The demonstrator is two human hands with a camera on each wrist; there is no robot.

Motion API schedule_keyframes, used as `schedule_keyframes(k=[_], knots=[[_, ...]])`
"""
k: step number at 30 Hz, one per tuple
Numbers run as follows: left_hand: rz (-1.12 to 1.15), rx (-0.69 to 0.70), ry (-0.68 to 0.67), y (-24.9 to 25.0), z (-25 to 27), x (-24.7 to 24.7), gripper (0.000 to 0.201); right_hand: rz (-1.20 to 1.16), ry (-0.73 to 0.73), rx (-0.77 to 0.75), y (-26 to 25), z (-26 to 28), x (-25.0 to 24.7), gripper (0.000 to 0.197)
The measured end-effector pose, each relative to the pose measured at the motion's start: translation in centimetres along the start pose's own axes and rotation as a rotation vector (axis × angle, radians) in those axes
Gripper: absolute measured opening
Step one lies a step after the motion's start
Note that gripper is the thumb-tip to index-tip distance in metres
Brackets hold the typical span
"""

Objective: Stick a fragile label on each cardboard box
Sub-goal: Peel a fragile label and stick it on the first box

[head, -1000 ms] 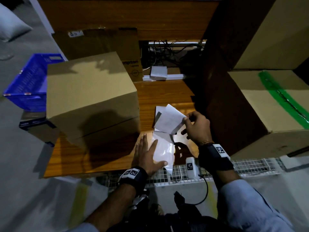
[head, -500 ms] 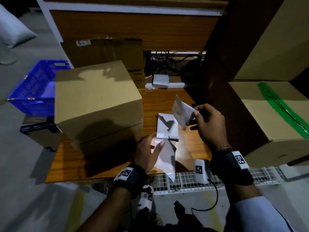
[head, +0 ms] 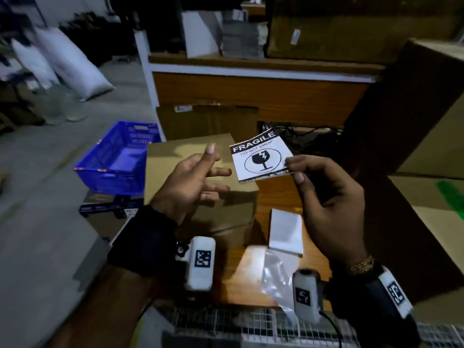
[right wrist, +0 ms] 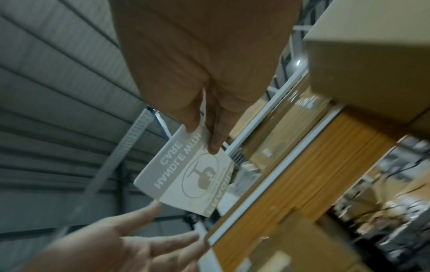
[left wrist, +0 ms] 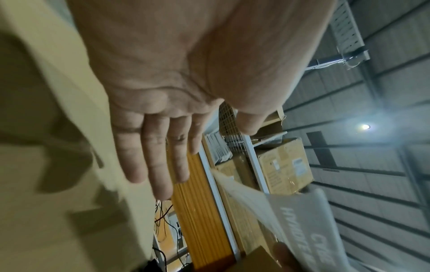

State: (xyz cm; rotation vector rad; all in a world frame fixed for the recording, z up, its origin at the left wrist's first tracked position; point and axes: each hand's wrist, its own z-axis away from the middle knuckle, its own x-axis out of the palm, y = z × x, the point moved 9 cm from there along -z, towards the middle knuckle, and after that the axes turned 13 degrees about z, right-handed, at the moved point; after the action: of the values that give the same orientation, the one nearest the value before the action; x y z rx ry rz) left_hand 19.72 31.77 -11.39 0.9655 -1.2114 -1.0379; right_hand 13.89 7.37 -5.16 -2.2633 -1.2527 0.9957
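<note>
your right hand (head: 331, 197) holds the fragile label (head: 262, 158) raised above the wooden table (head: 273, 197), with thumb and forefinger pinching its lower right corner. the printed face is turned toward you and shows the word "fragile", the line "do not drop" and a broken glass symbol in a circle. in the right wrist view the label's (right wrist: 186, 176) print shows through from the back, mirrored, with "handle with care" readable, and one fingertip lies on its surface. your left hand (head: 188, 187) is held palm up just beside the label, fingers spread and nearly straight, gripping nothing; the left wrist view shows the flat palm (left wrist: 177, 73) and straight fingers (left wrist: 149, 152). the cardboard box (head: 200, 187) stands on the table directly below and behind the left hand. on the table near you lie a small stack of white sheets (head: 286, 231) and, overlapping its near edge, a clear plastic bag (head: 278, 275) that reaches the table's front edge. a blue crate (head: 118, 159) sits to the left of the box, off the table. a larger box with green tape (head: 449, 194) stands at the right.
</note>
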Motion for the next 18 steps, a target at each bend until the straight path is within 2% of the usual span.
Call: schedule_keyframes(k=[3,10,14,18], knots=[[-0.017,0.014,0.001,2.1,-1.4,-2.6,0.048,-0.061,-0.049,-0.024,-1.5,-0.8,3.1,0.015],[-0.305,0.163,-0.009,7.5,-6.8,-8.7,0.044,-0.054,-0.142,-0.009,-3.3,-2.7,10.5,0.019],[-0.364,0.154,-0.03,7.0,-11.1,-11.1,0.053,0.018,-0.157,0.03,-2.9,-3.7,14.6,0.018],[-0.548,0.193,-0.03,5.9,-13.8,-12.1,0.049,0.148,-0.189,0.085,-0.4,-3.5,17.8,0.022]])
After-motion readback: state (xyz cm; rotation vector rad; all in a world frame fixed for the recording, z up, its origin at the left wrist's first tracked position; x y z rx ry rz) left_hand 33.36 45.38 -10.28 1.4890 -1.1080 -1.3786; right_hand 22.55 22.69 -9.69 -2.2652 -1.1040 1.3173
